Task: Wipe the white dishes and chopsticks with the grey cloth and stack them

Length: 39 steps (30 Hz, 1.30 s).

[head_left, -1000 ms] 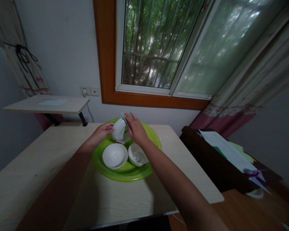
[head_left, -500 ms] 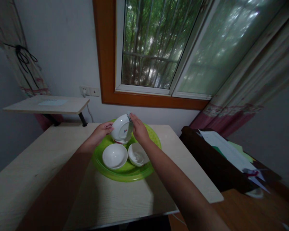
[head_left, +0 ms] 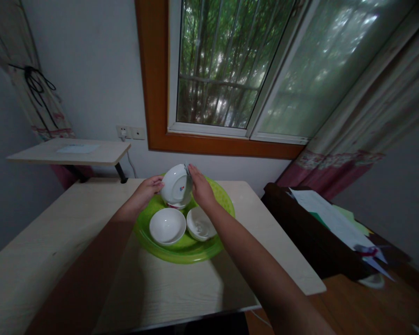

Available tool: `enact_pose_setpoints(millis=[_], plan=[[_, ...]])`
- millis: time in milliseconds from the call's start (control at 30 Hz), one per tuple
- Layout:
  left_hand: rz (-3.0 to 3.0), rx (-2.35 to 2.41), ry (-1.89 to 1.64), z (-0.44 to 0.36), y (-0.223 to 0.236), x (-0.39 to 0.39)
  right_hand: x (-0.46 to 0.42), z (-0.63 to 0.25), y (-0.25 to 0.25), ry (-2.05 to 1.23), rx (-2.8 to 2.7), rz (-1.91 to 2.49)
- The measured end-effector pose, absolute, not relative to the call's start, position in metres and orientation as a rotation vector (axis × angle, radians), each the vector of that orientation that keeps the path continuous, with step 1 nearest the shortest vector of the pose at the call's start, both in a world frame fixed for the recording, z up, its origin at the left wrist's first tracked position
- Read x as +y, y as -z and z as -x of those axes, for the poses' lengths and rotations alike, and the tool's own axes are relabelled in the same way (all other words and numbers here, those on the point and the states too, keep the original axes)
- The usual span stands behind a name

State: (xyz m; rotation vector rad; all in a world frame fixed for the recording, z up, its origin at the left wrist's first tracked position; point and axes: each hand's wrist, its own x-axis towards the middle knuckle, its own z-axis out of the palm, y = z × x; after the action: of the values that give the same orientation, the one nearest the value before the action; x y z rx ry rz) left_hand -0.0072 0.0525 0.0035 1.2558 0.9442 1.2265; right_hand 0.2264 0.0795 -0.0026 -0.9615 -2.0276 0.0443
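A white dish (head_left: 172,181) is raised and tilted on edge above the green tray (head_left: 181,257), its underside with a small coloured mark turned toward me. My left hand (head_left: 152,185) grips its left rim, thumb and fingers closed on it. Against the right rim, my right hand (head_left: 201,187) presses a small grey-blue cloth (head_left: 187,169); most of the cloth is hidden behind the fingers. Under the dish, partly covered, stands a bowl with a red pattern (head_left: 178,205). Nearer me on the tray are a white bowl (head_left: 167,225) at left and another white bowl (head_left: 199,224) at right.
The tray stands on a pale wooden table (head_left: 66,242). A small raised shelf (head_left: 70,151) with a paper on it is at the back left. Behind are the wall and a window (head_left: 226,65). Papers (head_left: 330,218) lie on a dark brown piece of furniture at right.
Both hands keep their hold, and the dish has barely shifted, tipping very slightly. The bowls and tray stay in place; the whole view has drifted a little.
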Motion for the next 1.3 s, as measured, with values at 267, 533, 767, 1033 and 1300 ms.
enact_pose_setpoints(millis=[267,533,767,1033,1300], plan=[[-1.224,0.925,-1.258,0.005,-0.007,0.051,0.063,-0.215,-0.005,0.049,-2.272,0.769],[-1.243,0.943,-1.265,0.005,-0.006,0.053,0.065,-0.215,-0.004,0.032,-2.235,0.787],[-1.253,0.985,-1.252,0.008,-0.003,0.055,0.086,-0.231,0.01,-0.197,-1.932,0.983],[-1.232,0.947,-1.259,0.006,-0.006,0.052,0.046,-0.216,-0.017,0.0,-2.289,0.716],[-1.218,0.915,-1.26,0.005,-0.006,0.054,0.056,-0.213,-0.015,0.023,-2.219,0.81]])
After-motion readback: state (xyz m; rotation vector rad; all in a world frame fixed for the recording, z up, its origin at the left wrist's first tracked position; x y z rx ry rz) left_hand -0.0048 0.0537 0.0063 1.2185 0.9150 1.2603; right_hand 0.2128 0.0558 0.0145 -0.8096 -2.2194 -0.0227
